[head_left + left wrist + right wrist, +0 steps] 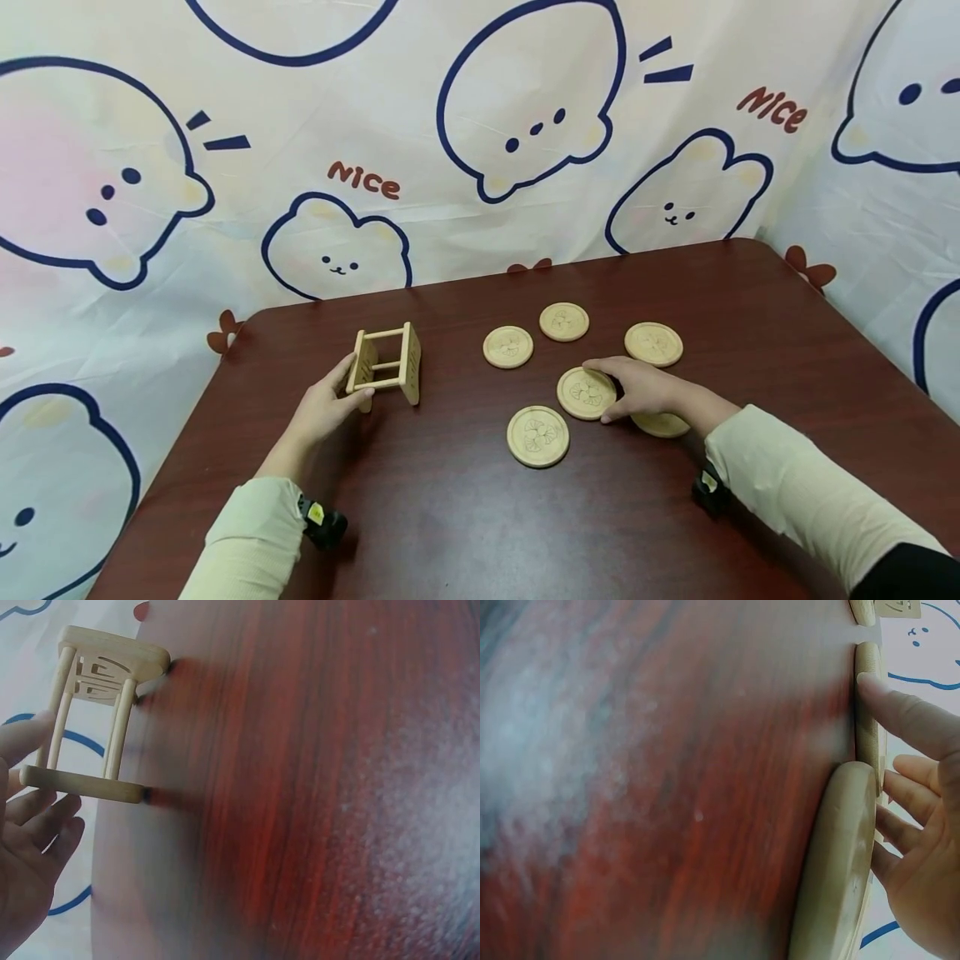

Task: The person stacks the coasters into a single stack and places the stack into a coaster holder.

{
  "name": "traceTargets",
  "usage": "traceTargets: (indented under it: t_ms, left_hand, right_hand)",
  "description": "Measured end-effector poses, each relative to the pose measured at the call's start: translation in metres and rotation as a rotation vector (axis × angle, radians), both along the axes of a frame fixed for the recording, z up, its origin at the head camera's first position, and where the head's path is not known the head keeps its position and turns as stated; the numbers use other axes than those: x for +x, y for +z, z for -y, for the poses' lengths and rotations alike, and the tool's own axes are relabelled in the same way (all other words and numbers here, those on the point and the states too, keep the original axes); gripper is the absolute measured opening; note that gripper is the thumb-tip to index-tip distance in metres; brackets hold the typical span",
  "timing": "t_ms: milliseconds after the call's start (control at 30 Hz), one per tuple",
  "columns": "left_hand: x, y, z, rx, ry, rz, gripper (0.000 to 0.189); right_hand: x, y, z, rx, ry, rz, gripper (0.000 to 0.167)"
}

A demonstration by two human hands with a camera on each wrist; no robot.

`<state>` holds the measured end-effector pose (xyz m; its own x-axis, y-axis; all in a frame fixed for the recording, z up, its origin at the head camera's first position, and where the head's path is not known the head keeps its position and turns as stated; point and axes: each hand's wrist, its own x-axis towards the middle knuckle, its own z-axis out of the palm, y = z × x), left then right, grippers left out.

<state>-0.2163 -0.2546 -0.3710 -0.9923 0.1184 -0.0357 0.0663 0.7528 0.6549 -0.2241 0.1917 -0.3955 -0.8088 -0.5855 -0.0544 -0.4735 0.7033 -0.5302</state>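
Left hand (322, 410), left of centre in the frame: my thumb and fingers grip the left side panel of a small wooden rack (410, 364). Rack has two cut-out panels joined by round rods; its feet are at the tabletop (450, 517), contact not certain.

Right hand (651, 390), right of centre: thumb and index finger curved round the right-hand edge of a wooden coaster (585, 393), gripping it by the rim. Coaster lies flat, patterned face up. In the right wrist view my thumb touches the rim.

Five other coasters lie on the dark red-brown wood: one lower left of the held one (537, 436), one partly beneath my right hand (660, 425), one to the upper right (654, 344), two to the upper left (508, 347) (564, 322).

Printed cloth (450, 225) fills the upper frame.
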Motion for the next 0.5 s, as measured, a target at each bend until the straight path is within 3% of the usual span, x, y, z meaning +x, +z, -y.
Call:
traceTargets:
  t_ms: [500]
  left_hand:
    - [-0.0014, -0.0028, 0.0021, 0.019, 0.02, -0.015, 0.075]
  right_hand:
    - [-0.0013, -0.0006, 0.0007, 0.0, 0.003, 0.0, 0.077]
